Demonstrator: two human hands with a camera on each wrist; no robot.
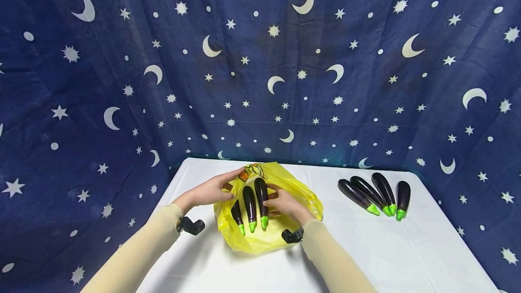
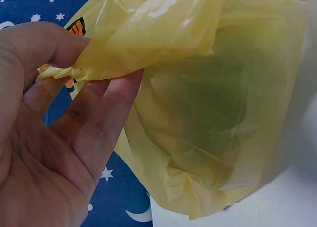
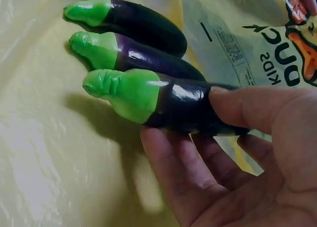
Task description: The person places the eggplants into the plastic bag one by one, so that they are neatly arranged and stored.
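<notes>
A yellow plastic bag (image 1: 281,234) lies on the table with its mouth spread, and printed lettering shows on it in the right wrist view. Its edge is pinched by my left hand (image 2: 64,113) between thumb and fingers. In the bag, my right hand (image 3: 237,152) grips an eggplant (image 3: 183,100) with a bright green stem end, thumb on top and fingers beneath. Two more eggplants lie beside it in the bag, a middle one (image 1: 250,207) and a left one (image 1: 236,214) partly covered by the bag's edge.
To the right of the bag several eggplants (image 1: 353,193) lie fanned out on the white table (image 1: 346,252). A dark blue curtain (image 1: 260,67) with moons and stars hangs behind and at both sides. Each wrist carries a black camera mount (image 1: 191,225).
</notes>
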